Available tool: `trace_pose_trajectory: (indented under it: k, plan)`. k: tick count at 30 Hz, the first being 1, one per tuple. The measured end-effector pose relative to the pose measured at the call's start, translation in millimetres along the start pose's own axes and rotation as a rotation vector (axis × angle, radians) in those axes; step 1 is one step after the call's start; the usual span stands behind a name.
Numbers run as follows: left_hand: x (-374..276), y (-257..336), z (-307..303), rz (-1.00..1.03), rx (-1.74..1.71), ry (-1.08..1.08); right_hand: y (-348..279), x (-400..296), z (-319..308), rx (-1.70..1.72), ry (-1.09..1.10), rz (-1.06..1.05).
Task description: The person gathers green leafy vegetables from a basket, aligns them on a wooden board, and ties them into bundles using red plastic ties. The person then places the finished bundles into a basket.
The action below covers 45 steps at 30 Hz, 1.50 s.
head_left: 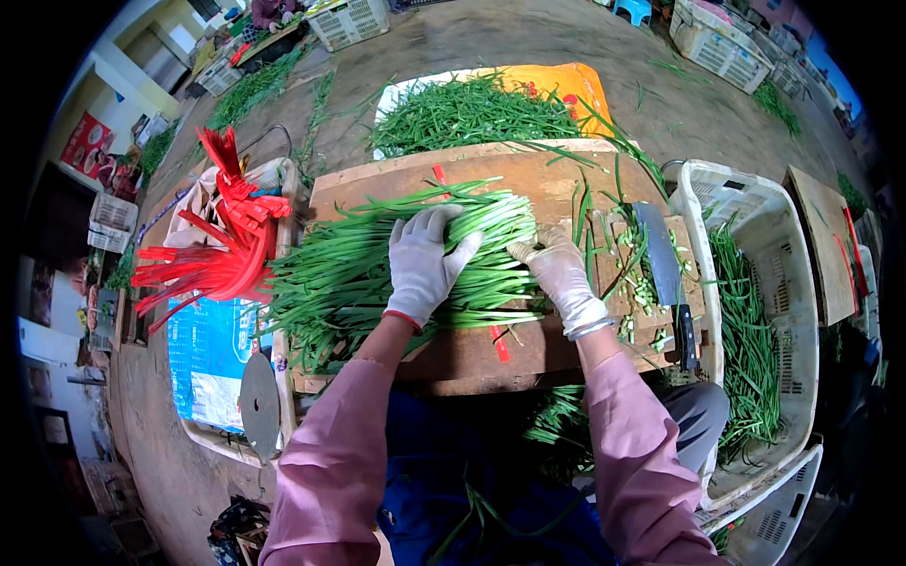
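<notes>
A broad pile of green garlic chives (340, 262) lies across a wooden board (453, 364), pale stem ends to the right. My left hand (425, 255), in a white glove, rests on top of the pile with thumb and fingers spread. At the stem ends is my gloved right hand (559, 265), its bent fingers touching them; whether they grip any stem is unclear. A red strip (500, 344) shows at the near side of the pile, and red also shows at the far side. To the right, a cleaver (658, 255) lies on a small wooden block (605, 262) among cut stem pieces.
Left stands a crate (287, 354) with red strips (241, 240) and a round grey disc (259, 407). A white crate (796, 283) on the right holds chives (747, 339). Beyond the board, loose greens (474, 110) lie on an orange-and-white sack (591, 92). A person (269, 14) sits far left.
</notes>
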<state>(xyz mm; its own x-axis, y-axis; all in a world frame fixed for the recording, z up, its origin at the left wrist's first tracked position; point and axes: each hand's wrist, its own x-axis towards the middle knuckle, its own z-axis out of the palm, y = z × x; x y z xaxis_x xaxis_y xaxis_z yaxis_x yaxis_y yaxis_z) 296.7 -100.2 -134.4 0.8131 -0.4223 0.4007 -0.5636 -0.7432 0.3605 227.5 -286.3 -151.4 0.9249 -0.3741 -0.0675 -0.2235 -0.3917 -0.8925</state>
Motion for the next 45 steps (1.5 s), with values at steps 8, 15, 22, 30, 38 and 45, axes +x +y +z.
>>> trace_pose_trajectory:
  k: [8, 15, 22, 30, 38, 45]
  plan:
    - [-1, -2, -5, -0.044, -0.069, -0.009, -7, -48, -20, 0.751, 0.106, -0.005]
    - [0, 2, -4, -0.054, -0.090, -0.033, -39, -51, -39, 0.650, -0.098, -0.196]
    - [1, -1, -3, -0.077, -0.066, -0.047, -48, -55, -45, 0.033, -0.213, -0.014]
    - [1, 4, 0, -0.082, -0.035, -0.048, -42, 32, -16, -0.458, 0.093, -0.239]
    - [-2, -3, 5, -0.035, 0.056, 0.011, -20, 35, 10, -0.499, 0.321, -0.425]
    - [-3, -4, 2, -0.027, 0.027, 0.006, -27, 18, -28, 0.794, 0.068, 0.084]
